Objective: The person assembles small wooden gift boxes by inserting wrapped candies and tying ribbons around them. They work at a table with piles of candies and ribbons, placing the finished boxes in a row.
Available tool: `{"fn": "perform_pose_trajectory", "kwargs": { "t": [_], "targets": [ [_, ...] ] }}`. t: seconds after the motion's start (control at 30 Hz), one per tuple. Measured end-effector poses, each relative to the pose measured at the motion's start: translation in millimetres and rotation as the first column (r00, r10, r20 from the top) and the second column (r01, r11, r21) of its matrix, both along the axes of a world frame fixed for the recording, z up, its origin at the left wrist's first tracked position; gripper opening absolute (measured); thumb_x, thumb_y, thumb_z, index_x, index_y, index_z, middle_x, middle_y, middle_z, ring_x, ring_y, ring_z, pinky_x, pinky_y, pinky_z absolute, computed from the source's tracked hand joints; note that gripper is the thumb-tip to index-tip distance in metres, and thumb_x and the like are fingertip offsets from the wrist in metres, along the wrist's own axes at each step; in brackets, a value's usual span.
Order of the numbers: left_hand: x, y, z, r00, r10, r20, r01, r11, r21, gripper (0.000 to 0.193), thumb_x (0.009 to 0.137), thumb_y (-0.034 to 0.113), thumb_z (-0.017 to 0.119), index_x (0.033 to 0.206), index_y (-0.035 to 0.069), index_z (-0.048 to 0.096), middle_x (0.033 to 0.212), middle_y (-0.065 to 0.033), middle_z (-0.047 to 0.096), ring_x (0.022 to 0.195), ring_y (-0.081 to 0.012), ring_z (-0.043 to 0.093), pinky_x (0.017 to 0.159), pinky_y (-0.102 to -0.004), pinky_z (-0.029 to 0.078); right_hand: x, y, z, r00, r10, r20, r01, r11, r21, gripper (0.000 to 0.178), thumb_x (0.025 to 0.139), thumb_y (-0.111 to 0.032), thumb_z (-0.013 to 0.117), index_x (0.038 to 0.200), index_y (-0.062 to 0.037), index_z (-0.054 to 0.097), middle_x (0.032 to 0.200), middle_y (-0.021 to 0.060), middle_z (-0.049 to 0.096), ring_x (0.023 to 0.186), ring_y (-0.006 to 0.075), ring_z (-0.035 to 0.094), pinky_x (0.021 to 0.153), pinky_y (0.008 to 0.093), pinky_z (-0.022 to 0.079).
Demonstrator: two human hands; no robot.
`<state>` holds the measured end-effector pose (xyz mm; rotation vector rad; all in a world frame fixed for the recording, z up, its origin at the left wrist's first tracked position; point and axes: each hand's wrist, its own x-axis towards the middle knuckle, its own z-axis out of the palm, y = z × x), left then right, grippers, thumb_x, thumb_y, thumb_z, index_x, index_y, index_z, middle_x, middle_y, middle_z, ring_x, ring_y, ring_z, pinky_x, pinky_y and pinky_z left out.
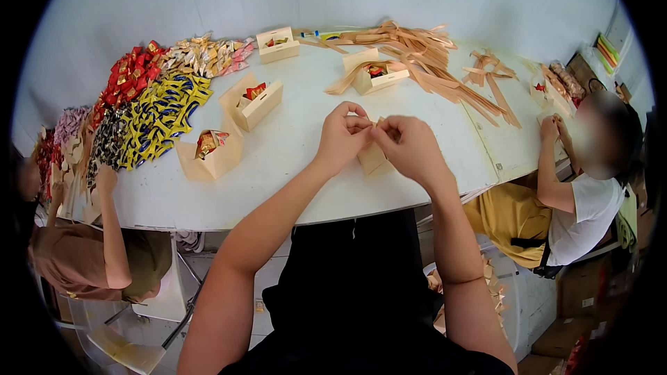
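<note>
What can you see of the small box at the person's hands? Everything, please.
The box is small and pale tan, and looks like thin wood or stiff card. A flat, plain face shows below the fingers; the rest is mostly hidden. It sits centrally in front of the person, over the near part of the white table. The left grip and right grip meet, pinched, at its far end. Its contents, and whether it is closed, cannot be told.

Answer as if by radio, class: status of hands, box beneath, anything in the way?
Left hand, right hand together at top of cream box. Exact grip unclear; hands partly hide box. Open box, ribbon strips beyond hands.
</note>
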<state>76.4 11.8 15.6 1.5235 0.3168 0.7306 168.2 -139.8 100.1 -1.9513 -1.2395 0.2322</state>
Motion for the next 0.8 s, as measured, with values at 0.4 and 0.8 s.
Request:
{"fn": "perform_pose_trajectory", "kwargs": {
  "t": [0.4, 0.8],
  "targets": [
    [-1, 4, 12, 0.994, -0.112, 0.015, 0.113, 0.968, -0.225, 0.012, 0.107, 0.005, 0.063, 0.118, 0.002, 0.067, 0.106, -0.0056, 0.075, 0.099, -0.0120, 0.070, 0.091, -0.0271, 0.055, 48, 8, -50, 0.945, 0.073, -0.318, -0.052, 0.996, 0.074, 0.020, 0.096, -0.015, 0.076, 0.103, 0.0032, 0.080, 0.075, 0.0001, 0.071, 0.066, 0.0056, 0.059, 0.062, 0.0251, 0.049],
    [-4, -2, 9, 0.999, 0.036, -0.008, -0.036, 0.999, -0.021, 0.027, 0.101, 0.012, 0.077, 0.124, -0.004, 0.078, 0.108, -0.0098, 0.080, 0.094, -0.0119, 0.072, 0.084, -0.0271, 0.058, 26, 24, -85, 0.960, 0.022, -0.278, 0.072, 0.943, 0.324, 0.012, 0.095, -0.008, 0.075, 0.098, 0.0028, 0.075, 0.071, -0.0031, 0.065, 0.063, 0.0035, 0.051, 0.057, 0.0242, 0.043]
  ]
}}
